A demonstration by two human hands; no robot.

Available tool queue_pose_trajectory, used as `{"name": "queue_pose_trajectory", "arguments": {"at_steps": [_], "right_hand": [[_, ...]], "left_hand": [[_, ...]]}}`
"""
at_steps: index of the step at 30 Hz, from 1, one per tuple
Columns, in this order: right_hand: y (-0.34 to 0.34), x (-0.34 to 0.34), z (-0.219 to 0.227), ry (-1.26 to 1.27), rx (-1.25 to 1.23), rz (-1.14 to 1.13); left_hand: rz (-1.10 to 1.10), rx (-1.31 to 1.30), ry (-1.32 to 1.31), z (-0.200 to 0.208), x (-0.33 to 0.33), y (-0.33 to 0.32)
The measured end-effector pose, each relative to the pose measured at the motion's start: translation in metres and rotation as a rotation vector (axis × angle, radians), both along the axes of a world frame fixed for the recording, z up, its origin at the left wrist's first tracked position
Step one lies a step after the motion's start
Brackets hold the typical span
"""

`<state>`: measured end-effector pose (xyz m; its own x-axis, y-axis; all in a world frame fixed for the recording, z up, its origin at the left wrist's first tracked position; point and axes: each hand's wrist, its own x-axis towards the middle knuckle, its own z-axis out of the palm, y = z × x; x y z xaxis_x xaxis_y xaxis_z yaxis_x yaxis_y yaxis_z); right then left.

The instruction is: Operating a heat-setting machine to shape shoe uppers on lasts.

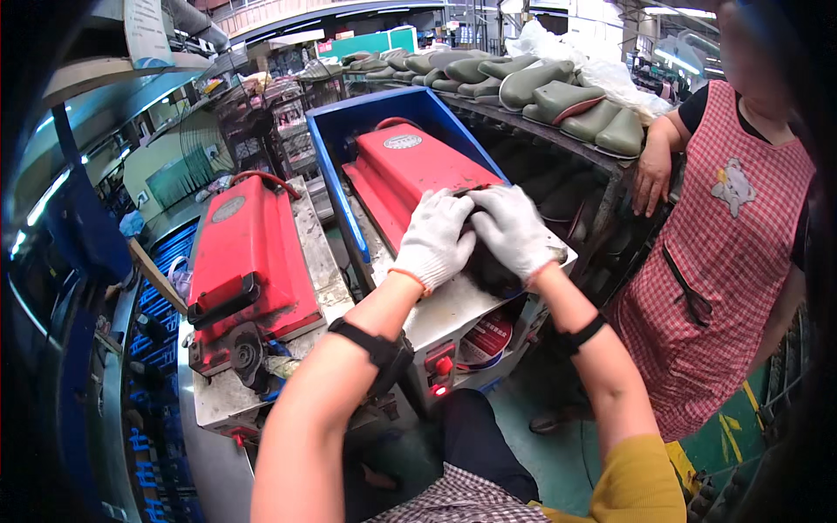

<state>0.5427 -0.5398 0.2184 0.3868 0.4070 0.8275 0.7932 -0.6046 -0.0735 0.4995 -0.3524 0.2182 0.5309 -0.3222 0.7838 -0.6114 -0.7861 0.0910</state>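
My left hand [434, 234] and my right hand [514, 231], both in white knit gloves, meet at the front end of a red machine cover [418, 174]. Their fingers bend inward over something dark [493, 268], mostly hidden beneath the gloves, so its kind does not show. That red cover belongs to a machine with a blue surround [353, 209] and a worn metal top. To the left is a second machine with a similar red cover [253, 244]. A black handle [224, 299] crosses its front, and a dark rounded part [248, 353] lies before it.
Olive-green clogs [532, 83] crowd a rack behind and to the right. At the right stands a person in a red checked apron [689, 288], a hand [651, 179] near the rack. A red switch [444, 364] sits on the front panel; blue racking [157, 349] lines the left.
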Motion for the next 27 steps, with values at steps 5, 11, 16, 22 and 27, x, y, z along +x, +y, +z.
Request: {"name": "queue_pose_trajectory", "arguments": {"at_steps": [5, 11, 16, 22, 27], "right_hand": [[0.0, 0.021, -0.008, -0.014, -0.112, -0.057], [0.03, 0.024, 0.002, -0.045, -0.18, -0.255], [0.038, 0.016, 0.011, -0.071, -0.179, -0.261], [0.034, 0.016, 0.01, -0.054, -0.221, -0.303], [0.039, 0.017, 0.008, -0.065, -0.212, -0.302]], "left_hand": [[0.061, 0.191, 0.172, 0.048, -0.09, 0.059], [0.61, 0.004, 0.044, 0.047, -0.212, 0.203], [0.683, 0.164, 0.123, 0.031, -0.225, 0.241], [0.83, 0.085, 0.706, 0.052, -0.189, 0.227], [0.936, 0.046, 0.572, 0.042, -0.193, 0.224]]}}
